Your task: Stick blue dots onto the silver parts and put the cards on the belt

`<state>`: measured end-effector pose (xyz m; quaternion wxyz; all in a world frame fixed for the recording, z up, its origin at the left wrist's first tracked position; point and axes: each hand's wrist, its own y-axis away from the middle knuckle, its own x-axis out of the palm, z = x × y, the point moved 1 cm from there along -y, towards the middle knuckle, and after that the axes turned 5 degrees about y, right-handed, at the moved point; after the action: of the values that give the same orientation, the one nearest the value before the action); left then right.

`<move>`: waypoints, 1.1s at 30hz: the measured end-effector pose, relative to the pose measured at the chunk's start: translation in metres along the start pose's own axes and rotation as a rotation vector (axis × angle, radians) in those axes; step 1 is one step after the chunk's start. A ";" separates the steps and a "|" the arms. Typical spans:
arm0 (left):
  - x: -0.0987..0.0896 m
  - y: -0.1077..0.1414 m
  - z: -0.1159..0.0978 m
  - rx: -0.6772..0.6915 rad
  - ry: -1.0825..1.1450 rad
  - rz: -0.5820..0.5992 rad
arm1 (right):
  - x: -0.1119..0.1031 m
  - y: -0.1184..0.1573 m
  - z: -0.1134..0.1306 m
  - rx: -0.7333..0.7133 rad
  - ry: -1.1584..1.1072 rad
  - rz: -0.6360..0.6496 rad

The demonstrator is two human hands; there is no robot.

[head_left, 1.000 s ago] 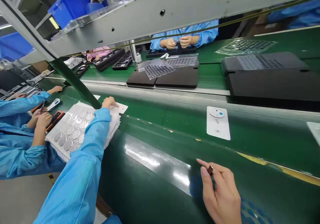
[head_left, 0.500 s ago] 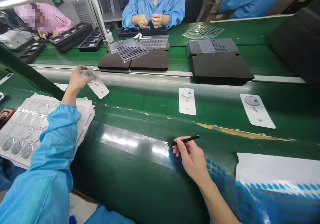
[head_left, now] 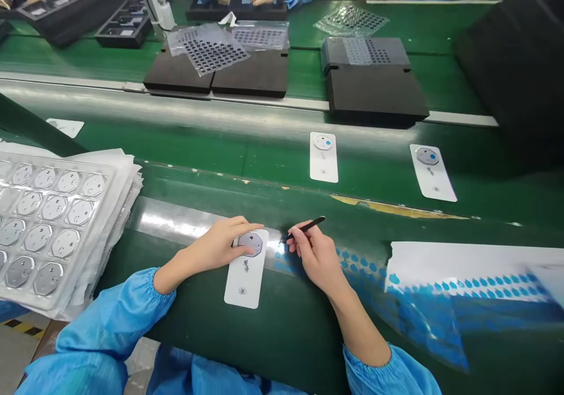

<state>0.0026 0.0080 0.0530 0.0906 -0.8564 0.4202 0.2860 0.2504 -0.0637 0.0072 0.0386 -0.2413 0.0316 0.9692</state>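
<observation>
Left hand (head_left: 214, 244) is back from the far left over the belt; half a second ago it had the white card (head_left: 245, 271) out there, now the card is at the near bench, just left of my right hand (head_left: 318, 258). Card angle changed too: disc end was far-left, plain end near-right. Now the long axis runs near to far with a slight lean, disc end far and a bit right, plain end near and a bit left. Printed face up.

Left thumb and index are closed on the card's far end, either side of the grey disc (head_left: 250, 244). Right hand is pinched on the black tweezers (head_left: 306, 228), same spot by the clear strip (head_left: 170, 220) as before. Tweezers lie roughly left-right: tips left and slightly near, toward the card, back end right and slightly far. Can't tell if the tips touch the strip or are spread.

Blue dots (head_left: 352, 261) on film run right from the tips to the white sheet (head_left: 476, 263). Disc tray (head_left: 94, 230) sits left on its stack, clear of my left hand now. Two more cards lie on the belt beyond: middle card (head_left: 324, 163), right card (head_left: 434, 177).
</observation>
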 end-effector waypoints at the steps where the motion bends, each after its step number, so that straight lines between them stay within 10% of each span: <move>1: 0.002 0.002 0.003 0.011 -0.048 -0.009 | 0.000 0.000 -0.001 0.005 -0.010 -0.002; 12: 0.007 0.014 0.013 0.037 -0.329 0.065 | 0.011 0.002 0.023 0.123 -0.361 -0.022; 33: 0.010 0.011 0.017 0.096 -0.327 0.044 | 0.027 -0.014 0.033 0.239 -0.278 0.125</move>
<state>-0.0077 0.0008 0.0341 0.1925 -0.7837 0.4317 0.4030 0.2119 -0.0457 0.0231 0.0107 -0.0966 0.1555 0.9830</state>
